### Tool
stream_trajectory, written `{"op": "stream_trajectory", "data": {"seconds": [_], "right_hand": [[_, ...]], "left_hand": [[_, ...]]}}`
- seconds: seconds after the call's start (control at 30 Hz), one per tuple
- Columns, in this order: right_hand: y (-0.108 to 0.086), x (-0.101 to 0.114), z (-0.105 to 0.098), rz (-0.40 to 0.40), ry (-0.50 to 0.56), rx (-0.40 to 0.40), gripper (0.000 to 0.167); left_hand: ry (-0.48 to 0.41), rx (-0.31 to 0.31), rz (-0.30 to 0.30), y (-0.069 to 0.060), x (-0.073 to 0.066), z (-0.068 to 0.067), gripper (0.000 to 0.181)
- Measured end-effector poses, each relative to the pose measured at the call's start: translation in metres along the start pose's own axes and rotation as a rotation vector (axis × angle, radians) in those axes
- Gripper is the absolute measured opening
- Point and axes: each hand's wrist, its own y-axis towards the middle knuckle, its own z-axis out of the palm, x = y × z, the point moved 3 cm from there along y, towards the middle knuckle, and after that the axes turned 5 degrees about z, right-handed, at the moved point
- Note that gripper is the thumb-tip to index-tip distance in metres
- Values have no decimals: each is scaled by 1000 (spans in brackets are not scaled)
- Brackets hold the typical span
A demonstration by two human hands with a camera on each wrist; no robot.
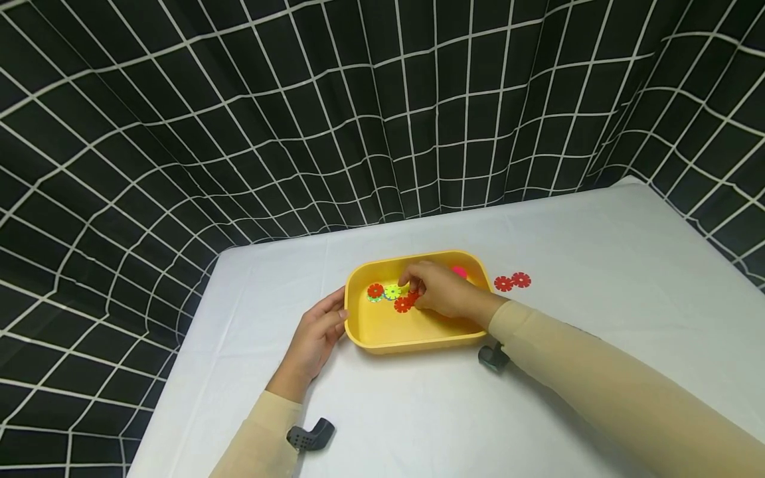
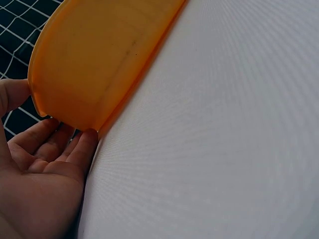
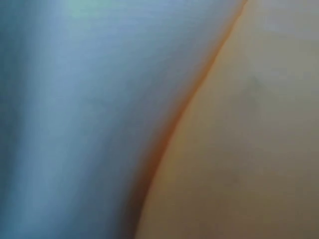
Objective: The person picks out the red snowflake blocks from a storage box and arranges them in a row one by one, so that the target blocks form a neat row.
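Observation:
A yellow tray [image 1: 394, 345] stands on the white table. My left hand [image 1: 315, 335] grips its left end; in the left wrist view the thumb of that hand [image 2: 45, 174] is at the rim of the tray [image 2: 99, 59] and the fingers touch the outer wall below. Inside the tray, my right hand [image 1: 441, 289] has curled fingers round a red notched disc [image 1: 414, 299], partly hidden by them. Another red disc [image 1: 402, 305] lies against it. To the left are a red disc [image 1: 375, 290] over a green one and a yellow-green disc [image 1: 392, 292] over a blue one.
Two red discs [image 1: 504, 284] [image 1: 521, 279] lie on the table right of the tray. A pink piece [image 1: 459, 272] is in the tray's back right corner. A dark gridded curtain [image 1: 418, 119] hangs behind the table [image 1: 394, 411]. The right wrist view is blurred, with the tray wall [image 3: 239, 139] close up.

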Motion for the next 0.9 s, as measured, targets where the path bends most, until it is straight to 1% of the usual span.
{"op": "stream_trajectory", "data": {"seconds": [0.13, 0.23, 0.47, 0.57, 0.67, 0.9], "right_hand": [[0, -1, 0, 5, -5, 17, 27], [0, -2, 0, 13, 32, 21, 20], [0, -2, -4, 13, 164, -15, 20], [-1, -3, -7, 20, 233, -35, 21], [-1, -3, -9, 30, 279, -43, 22], [-5, -1, -12, 50, 334, -53, 15]], "left_hand": [[0, 0, 2, 0, 0, 0, 54], [0, 4, 3, 0, 0, 0, 54], [-2, 8, -1, 0, 1, 0, 54], [-5, 6, -2, 0, 1, 0, 55], [0, 4, -5, 0, 1, -1, 54], [3, 8, -6, 0, 0, -1, 54]]}}
